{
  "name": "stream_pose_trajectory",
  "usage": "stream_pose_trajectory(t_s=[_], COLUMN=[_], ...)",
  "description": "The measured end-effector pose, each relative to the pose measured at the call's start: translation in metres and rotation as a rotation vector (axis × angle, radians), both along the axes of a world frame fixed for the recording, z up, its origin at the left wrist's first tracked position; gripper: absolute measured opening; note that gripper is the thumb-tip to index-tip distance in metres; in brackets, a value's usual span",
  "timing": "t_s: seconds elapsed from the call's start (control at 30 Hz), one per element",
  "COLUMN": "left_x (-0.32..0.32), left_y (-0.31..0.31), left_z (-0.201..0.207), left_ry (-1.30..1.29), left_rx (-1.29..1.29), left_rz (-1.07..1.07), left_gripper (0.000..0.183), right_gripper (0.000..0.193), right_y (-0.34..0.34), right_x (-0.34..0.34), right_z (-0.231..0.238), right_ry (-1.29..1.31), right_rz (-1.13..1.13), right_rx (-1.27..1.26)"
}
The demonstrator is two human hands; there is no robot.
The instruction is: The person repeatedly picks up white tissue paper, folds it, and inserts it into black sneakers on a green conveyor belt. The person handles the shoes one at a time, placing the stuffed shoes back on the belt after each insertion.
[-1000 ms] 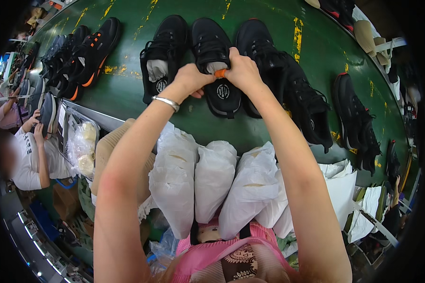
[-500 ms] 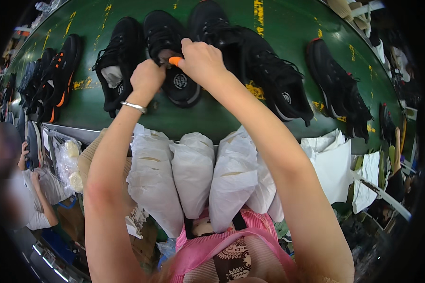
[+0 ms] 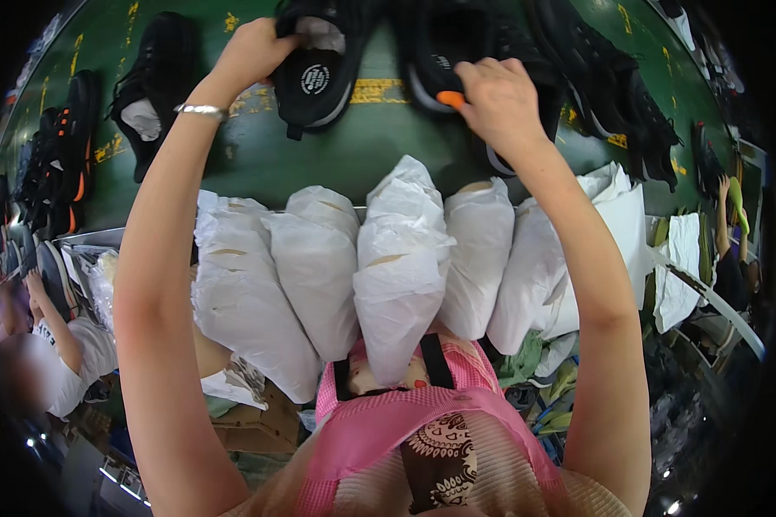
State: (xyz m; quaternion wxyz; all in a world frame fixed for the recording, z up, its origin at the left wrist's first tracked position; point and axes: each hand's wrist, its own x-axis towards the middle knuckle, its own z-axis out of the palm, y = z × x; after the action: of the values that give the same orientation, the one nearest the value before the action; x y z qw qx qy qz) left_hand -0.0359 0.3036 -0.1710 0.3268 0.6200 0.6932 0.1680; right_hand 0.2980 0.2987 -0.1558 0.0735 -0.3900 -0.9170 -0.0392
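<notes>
A black sneaker [image 3: 345, 93], with grey-white paper [image 3: 321, 36] in its opening and a printed insole, lies at the top of the view. My left hand [image 3: 254, 56], a silver bangle at its wrist, grips that sneaker's left collar edge; its fingertips are partly hidden. Over the heel of another black sneaker [image 3: 424, 73], further right, my right hand [image 3: 502, 105] is closed with bent fingers. An orange cover [image 3: 451, 100] sits on its thumb. The toes of both sneakers run out of view.
White paper-wrapped bundles [image 3: 401, 267] stand in a row between me and the green work surface [image 3: 319, 164]. More black sneakers lie left [image 3: 151, 86] and right [image 3: 603, 95]. A person [image 3: 69, 353] is at the left; another person's arm [image 3: 722, 215] shows far right.
My right hand has left the paper-stuffed sneaker and moved right to the neighbouring one. My left hand stays at the first sneaker. The sneakers sit higher in view, the bundles more fully visible.
</notes>
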Motion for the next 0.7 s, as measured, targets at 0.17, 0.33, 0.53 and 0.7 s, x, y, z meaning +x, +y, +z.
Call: stream_pose_trajectory(t_s=[0.17,0.33,0.53,0.7], left_x=[0.047,0.038,0.172,0.239], left_y=[0.006,-0.021,-0.071,-0.092], left_z=[0.003,0.017,0.072,0.033], left_ry=[-0.004,0.548,-0.119,-0.064], left_rx=[-0.189,0.234,0.081,-0.589], left_rz=[0.022,-0.093,-0.489,-0.628], left_gripper=[0.052,0.039,0.028,0.029], right_gripper=[0.040,0.037,0.038,0.043], right_y=[-0.009,-0.085,-0.149,-0.157], right_x=[0.046,0.060,0.078,0.077], right_z=[0.014,0.057,0.020,0.023], right_ry=[0.020,0.311,0.154,0.044], right_rz=[-0.051,-0.163,-0.292,-0.238], right_rx=[0.013,-0.266,-0.383,-0.467])
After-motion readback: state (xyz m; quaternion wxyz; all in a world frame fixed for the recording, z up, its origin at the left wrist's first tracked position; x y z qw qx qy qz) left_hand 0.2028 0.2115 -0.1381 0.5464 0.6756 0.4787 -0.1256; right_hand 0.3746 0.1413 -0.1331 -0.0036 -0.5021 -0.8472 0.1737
